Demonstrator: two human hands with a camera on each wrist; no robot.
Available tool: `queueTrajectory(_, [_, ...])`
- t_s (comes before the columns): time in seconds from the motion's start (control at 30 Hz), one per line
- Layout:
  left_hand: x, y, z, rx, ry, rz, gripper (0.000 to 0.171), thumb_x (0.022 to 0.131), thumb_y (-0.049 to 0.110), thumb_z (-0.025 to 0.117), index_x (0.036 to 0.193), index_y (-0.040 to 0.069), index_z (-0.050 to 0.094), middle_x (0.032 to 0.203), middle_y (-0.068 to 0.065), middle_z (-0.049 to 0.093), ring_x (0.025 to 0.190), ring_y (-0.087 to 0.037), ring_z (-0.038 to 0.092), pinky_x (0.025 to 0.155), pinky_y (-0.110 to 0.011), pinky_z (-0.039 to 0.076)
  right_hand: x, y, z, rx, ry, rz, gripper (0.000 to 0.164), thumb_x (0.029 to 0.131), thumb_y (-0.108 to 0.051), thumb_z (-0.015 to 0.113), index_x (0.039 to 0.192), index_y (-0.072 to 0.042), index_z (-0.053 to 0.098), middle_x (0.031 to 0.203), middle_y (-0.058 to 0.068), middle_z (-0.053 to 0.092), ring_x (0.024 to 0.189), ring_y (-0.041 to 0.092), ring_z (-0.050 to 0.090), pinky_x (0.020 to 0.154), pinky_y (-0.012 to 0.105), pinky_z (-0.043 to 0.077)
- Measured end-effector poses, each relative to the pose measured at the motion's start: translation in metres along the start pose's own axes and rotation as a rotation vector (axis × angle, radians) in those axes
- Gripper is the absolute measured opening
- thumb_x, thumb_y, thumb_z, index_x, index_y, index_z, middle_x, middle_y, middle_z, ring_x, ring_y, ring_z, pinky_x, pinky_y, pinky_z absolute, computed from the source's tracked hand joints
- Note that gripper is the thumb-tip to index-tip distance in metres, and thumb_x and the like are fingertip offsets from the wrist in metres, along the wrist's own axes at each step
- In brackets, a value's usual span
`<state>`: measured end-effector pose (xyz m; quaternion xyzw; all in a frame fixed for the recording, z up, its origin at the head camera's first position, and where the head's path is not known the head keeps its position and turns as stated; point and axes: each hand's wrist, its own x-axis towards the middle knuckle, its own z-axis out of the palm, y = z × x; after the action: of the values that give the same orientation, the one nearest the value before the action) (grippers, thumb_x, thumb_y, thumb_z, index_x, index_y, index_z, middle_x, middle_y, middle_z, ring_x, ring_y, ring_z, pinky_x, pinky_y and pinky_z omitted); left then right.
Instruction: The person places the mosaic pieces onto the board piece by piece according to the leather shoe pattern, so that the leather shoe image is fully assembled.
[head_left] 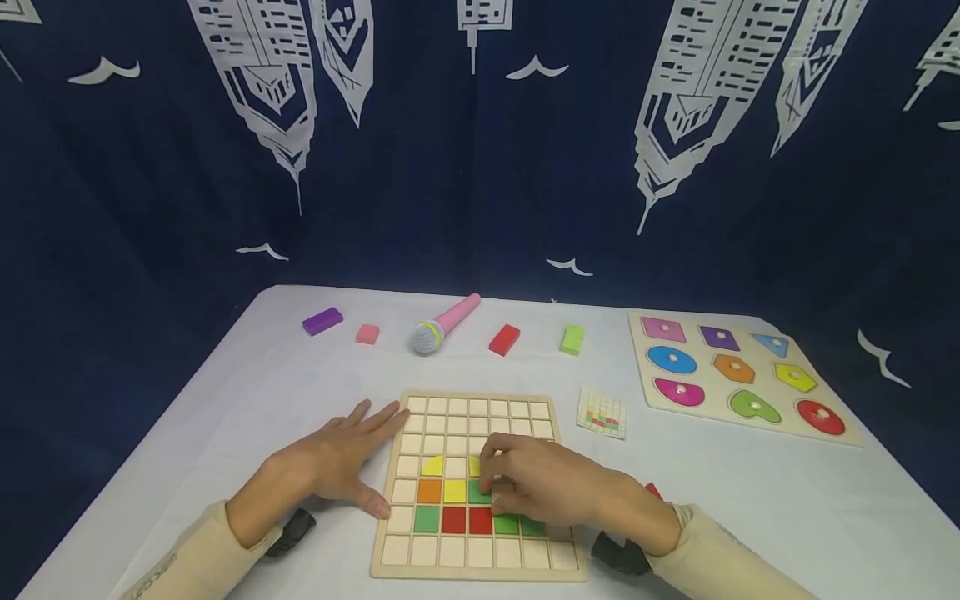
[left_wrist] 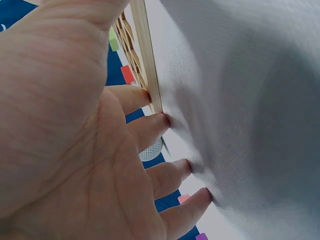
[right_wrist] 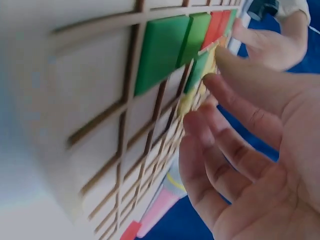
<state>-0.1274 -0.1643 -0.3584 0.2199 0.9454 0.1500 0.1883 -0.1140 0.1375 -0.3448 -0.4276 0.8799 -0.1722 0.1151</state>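
Observation:
A wooden grid board [head_left: 480, 568] lies on the white table with several coloured tiles set in its cells. Along one row run a green tile [head_left: 427, 518], two red tiles [head_left: 453, 520] and two more green ones. Above them are an orange tile [head_left: 430, 491], a yellow tile [head_left: 454, 491] and a green tile [head_left: 478, 492]. My left hand [head_left: 337, 458] is spread at the board's left edge, its fingertips touching the rim and cloth. Over the middle cells bends my right hand [head_left: 543, 479], beside a partly covered yellow tile [head_left: 473, 467]. Whether its fingertips pinch a tile is unclear.
A small pattern card [head_left: 602, 414] lies right of the board. Farther right is a shape puzzle [head_left: 720, 400] with knobbed pieces. Along the back lie a purple block [head_left: 322, 322], pink block [head_left: 367, 334], toy microphone [head_left: 444, 325], red block [head_left: 504, 340] and lime block [head_left: 572, 340].

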Motion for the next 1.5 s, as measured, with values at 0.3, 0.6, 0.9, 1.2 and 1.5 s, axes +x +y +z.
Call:
queueTrajectory(0.3, [0.0,0.002,-0.004,0.012,0.0,0.022,0.125,0.061,0.055,0.088,0.161,0.015,0.022,0.169,-0.008,0.016,0.153,-0.047,0.009,0.12,-0.066,0.018,-0.056,0.026,-0.014,0.131,-0.053,0.118,0.024,0.086,-0.033,0.08,0.107,-0.024,0.073,0.102,-0.019,0.064,0.09,0.0,0.056,0.084,0.022,0.053])
queueTrajectory(0.6, [0.0,0.0,-0.003,0.006,0.003,0.01,0.126,0.06,0.054,0.088,0.16,0.015,0.024,0.169,-0.008,0.017,0.152,-0.048,0.009,0.12,-0.066,0.018,-0.105,0.033,-0.016,0.143,-0.061,0.398,0.037,0.076,-0.047,0.084,0.108,-0.035,0.07,0.103,-0.021,0.06,0.09,0.005,0.053,0.08,0.025,0.053])
queueTrajectory(0.9, [-0.004,-0.002,0.001,-0.007,0.01,0.008,0.126,0.06,0.054,0.089,0.16,0.015,0.024,0.168,-0.01,0.017,0.152,-0.049,0.01,0.12,-0.067,0.018,-0.135,0.039,0.002,0.187,-0.107,0.651,0.046,0.065,-0.039,0.092,0.1,-0.032,0.064,0.101,-0.01,0.058,0.094,0.015,0.055,0.084,0.036,0.06])
queueTrajectory(1.2, [-0.002,0.0,0.002,-0.013,0.007,0.001,0.126,0.059,0.055,0.089,0.16,0.016,0.024,0.169,-0.008,0.017,0.152,-0.048,0.01,0.12,-0.066,0.017,-0.141,0.043,0.006,0.127,-0.094,0.54,0.03,0.074,-0.034,0.088,0.086,-0.038,0.06,0.088,-0.015,0.055,0.087,0.006,0.055,0.077,0.024,0.058])
queueTrajectory(1.5, [0.0,0.002,0.002,-0.019,0.004,0.02,0.125,0.061,0.053,0.089,0.16,0.015,0.024,0.168,-0.009,0.017,0.152,-0.048,0.01,0.12,-0.067,0.017,-0.117,0.037,-0.007,0.118,-0.021,0.326,0.019,0.083,-0.029,0.082,0.085,-0.034,0.064,0.082,-0.022,0.058,0.08,0.0,0.053,0.073,0.021,0.053])
